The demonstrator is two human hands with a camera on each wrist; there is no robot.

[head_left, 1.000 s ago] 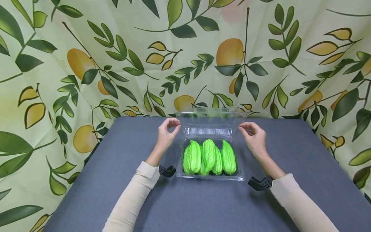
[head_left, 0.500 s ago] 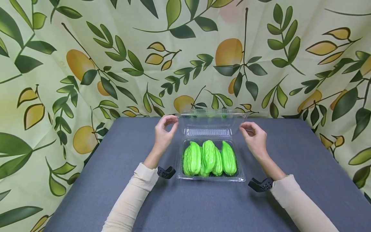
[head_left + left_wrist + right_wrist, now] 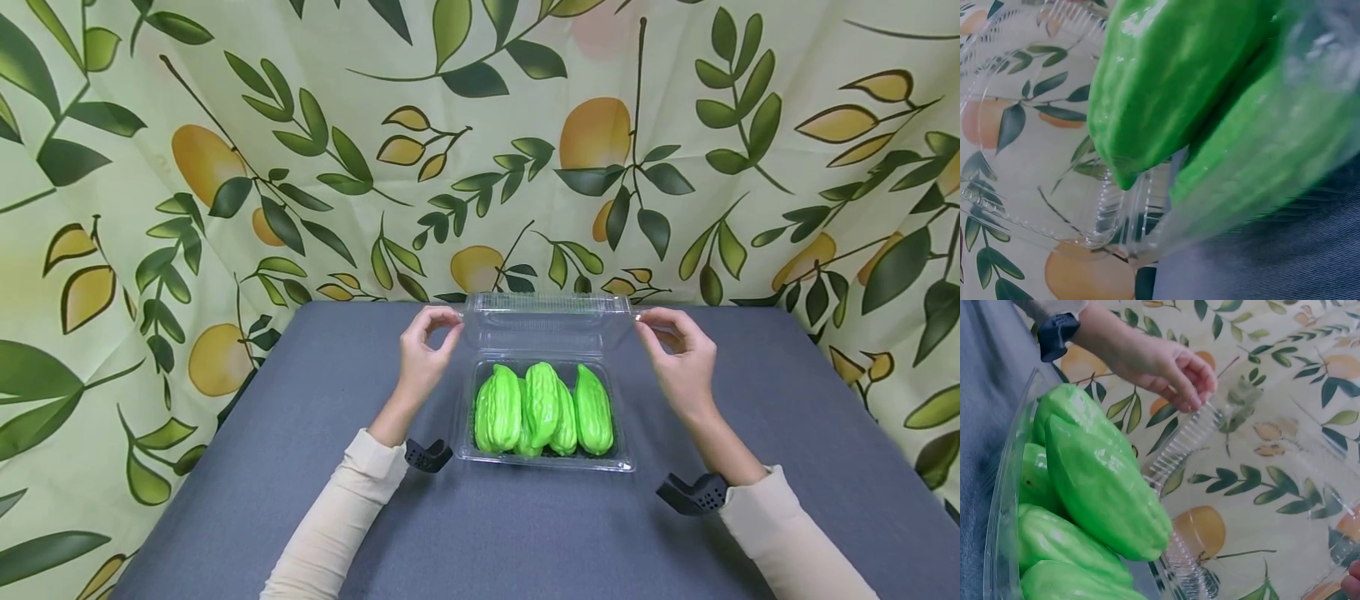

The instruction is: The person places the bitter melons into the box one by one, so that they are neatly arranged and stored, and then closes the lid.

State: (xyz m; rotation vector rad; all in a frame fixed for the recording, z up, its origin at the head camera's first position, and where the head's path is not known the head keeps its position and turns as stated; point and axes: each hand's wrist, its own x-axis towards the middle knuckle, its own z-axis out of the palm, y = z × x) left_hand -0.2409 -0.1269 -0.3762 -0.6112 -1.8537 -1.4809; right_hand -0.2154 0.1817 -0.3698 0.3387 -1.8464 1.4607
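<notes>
A clear plastic clamshell box [image 3: 546,463] sits on the table with several bright green bitter melons [image 3: 542,400] lying side by side in its base. Its hinged lid [image 3: 551,337] stands raised at the back. My left hand [image 3: 424,348] pinches the lid's left edge between thumb and fingers. At the lid's right corner, my right hand [image 3: 681,354] pinches the edge the same way. The left wrist view shows a bitter melon [image 3: 1160,81] close up, with the transparent lid [image 3: 1041,156] beyond. In the right wrist view, my left hand [image 3: 1169,372] is at the lid's far edge.
A dark blue-grey cloth covers the table [image 3: 300,500]. Behind it hangs a curtain [image 3: 480,167] printed with leaves and orange fruit. Black devices are strapped to both wrists, the left one [image 3: 429,456] close to the box's left side.
The lid's upper edge has come lower and tilted forward. My right hand has shifted right to the lid's corner; my left hand has moved slightly left. The bitter melons lie as before.
</notes>
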